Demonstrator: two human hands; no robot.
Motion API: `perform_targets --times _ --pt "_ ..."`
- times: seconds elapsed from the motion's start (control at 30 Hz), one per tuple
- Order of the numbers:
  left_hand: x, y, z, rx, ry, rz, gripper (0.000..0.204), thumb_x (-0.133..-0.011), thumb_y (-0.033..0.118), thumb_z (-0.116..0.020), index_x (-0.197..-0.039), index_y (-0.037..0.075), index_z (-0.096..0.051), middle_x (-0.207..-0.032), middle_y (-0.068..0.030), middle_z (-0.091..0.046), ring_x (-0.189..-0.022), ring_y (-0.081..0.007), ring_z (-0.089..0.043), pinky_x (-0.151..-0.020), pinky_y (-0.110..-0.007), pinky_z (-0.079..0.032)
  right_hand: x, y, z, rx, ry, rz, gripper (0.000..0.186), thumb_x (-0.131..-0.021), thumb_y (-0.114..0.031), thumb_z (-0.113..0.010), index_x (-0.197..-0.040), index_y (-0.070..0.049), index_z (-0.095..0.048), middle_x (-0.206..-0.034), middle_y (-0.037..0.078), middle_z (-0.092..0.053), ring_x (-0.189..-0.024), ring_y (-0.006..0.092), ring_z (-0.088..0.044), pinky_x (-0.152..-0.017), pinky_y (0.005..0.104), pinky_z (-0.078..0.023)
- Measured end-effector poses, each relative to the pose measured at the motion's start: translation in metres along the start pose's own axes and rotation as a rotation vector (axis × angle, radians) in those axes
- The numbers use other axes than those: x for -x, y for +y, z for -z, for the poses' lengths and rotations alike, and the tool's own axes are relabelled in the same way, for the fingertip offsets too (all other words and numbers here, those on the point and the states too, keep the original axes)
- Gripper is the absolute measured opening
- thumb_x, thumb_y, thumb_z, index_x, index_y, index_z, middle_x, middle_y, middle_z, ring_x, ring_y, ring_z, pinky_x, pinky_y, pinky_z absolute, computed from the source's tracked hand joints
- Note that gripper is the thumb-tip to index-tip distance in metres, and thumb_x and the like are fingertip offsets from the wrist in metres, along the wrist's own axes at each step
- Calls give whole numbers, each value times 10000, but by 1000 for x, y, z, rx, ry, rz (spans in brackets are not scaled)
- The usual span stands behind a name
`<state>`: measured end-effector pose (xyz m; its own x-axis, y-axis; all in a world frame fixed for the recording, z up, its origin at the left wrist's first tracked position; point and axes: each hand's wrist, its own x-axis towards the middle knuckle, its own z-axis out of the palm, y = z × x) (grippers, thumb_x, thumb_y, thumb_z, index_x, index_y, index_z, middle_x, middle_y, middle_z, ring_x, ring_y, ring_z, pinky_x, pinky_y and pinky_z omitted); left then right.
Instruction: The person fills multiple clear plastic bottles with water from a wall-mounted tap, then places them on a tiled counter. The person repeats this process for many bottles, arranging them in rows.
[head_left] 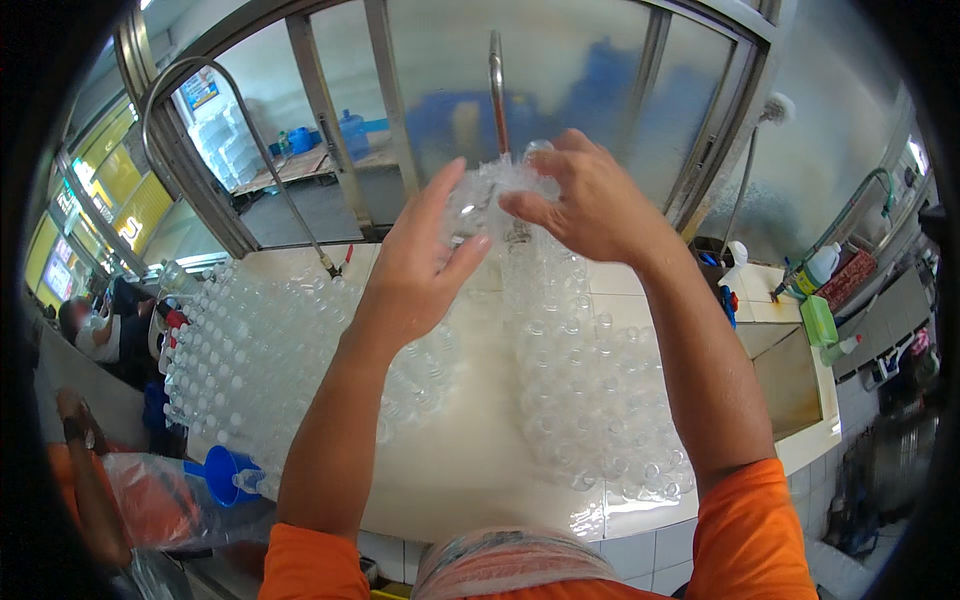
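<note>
My left hand [422,258] and my right hand [590,205] are raised in front of a metal tap pipe [497,85]. Between them is a cluster of clear plastic bottles [480,200], blurred and partly hidden by my fingers. The left palm and thumb curve around the cluster's left side. My right thumb and fingers close on its right side. Below my right forearm, open-mouthed clear bottles stand packed on the pale tiled counter [480,440]. Past my left forearm, a larger group of bottles [270,340] stands upright, those at its left edge with white caps.
A curved metal pipe [240,95] rises at the back left. Framed glass panels [550,60] stand behind the tap. At lower left, a co-worker's arm [95,490] is near a blue container [222,470]. A detergent-like bottle [820,268] and green box [818,322] sit at right.
</note>
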<state>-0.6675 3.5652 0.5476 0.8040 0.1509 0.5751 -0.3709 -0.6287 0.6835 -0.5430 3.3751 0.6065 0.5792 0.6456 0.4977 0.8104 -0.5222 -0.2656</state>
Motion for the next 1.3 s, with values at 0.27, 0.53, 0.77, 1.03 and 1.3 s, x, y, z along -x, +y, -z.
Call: perform_targets --times 0.27,0.53,0.77,1.03,1.3 --pt "190 -25 80 -1 141 567 602 -867 106 -809 -1399 67 -529 -1309 -158 -646 -1107 -250 -672 -897 -384 -549 -21 -12 14 -49 120 91 653 -969 -509 -697 -1298 56 -697 -1335 223 -644 -1237 365 -639 -1088 430 -476" --pt "334 -73 94 -368 -65 597 609 -720 53 -857 -1273 70 -602 -1233 -150 -545 -1041 -323 -589 -880 -408 -514 -16 -12 5 -99 67 -20 851 -951 -645 -672 -1408 70 -616 -1390 242 -622 -1331 376 -602 -1154 464 -440" --pt "321 -114 89 -964 -176 507 650 -707 227 -920 -1303 213 -661 -1336 -89 -495 -1230 -318 -468 -1011 -492 -397 -15 -14 6 -37 67 -85 819 -964 -611 -680 -1396 82 -617 -1357 220 -641 -1306 368 -617 -1137 450 -455" --pt "241 -102 100 -795 -32 404 676 -833 349 -871 -1427 161 -608 -1391 -141 -520 -1310 -372 -470 -1058 -536 -403 -13 -27 9 -77 82 21 638 -983 -554 -688 -1294 2 -721 -1317 227 -681 -1268 334 -636 -1072 421 -484" --pt "14 -11 27 46 49 -25 871 -947 391 -783 -1608 24 -350 -1559 -280 -487 -1441 -405 -490 -1170 -462 -408 -23 -47 30 -115 4 -56 590 -1007 -502 -680 -1291 13 -720 -1283 218 -662 -1160 350 -652 -1023 424 -494"
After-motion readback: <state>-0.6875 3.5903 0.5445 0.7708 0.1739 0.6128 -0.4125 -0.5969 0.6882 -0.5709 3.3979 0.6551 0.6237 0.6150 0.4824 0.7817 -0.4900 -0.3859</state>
